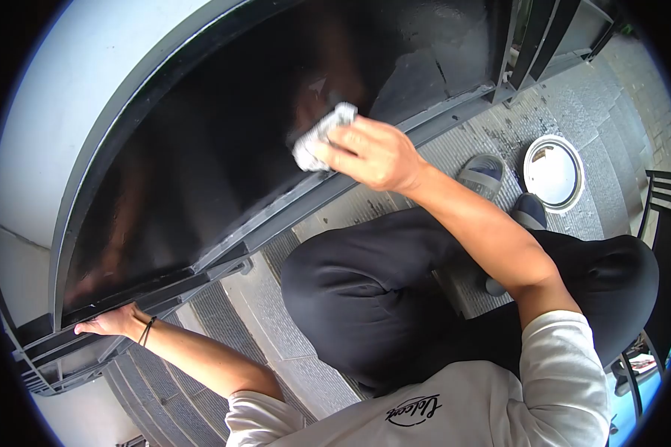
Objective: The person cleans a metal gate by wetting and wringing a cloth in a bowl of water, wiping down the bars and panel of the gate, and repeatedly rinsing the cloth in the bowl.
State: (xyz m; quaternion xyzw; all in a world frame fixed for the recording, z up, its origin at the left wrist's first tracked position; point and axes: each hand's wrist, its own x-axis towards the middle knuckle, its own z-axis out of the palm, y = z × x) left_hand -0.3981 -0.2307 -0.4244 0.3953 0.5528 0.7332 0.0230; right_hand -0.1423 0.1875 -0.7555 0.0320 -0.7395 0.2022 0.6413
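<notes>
My right hand (376,155) is closed around a crumpled light grey cloth (322,140). The cloth is pressed to a glossy black panel (224,141), whose surface mirrors the hand. A damp-looking, duller patch shows on the panel further right. At the panel's lower left corner, my left hand (110,322) grips the dark metal railing (179,287), with its thumb pointing left and its other fingers partly hidden. A dark band circles the left wrist.
A round white bucket (553,173), apparently with liquid in it, stands on the ribbed steps beside my sandalled feet (482,175). Dark wet spots mark the step near it. Stairs (164,380) descend at lower left. Black metal bars (548,37) rise at upper right.
</notes>
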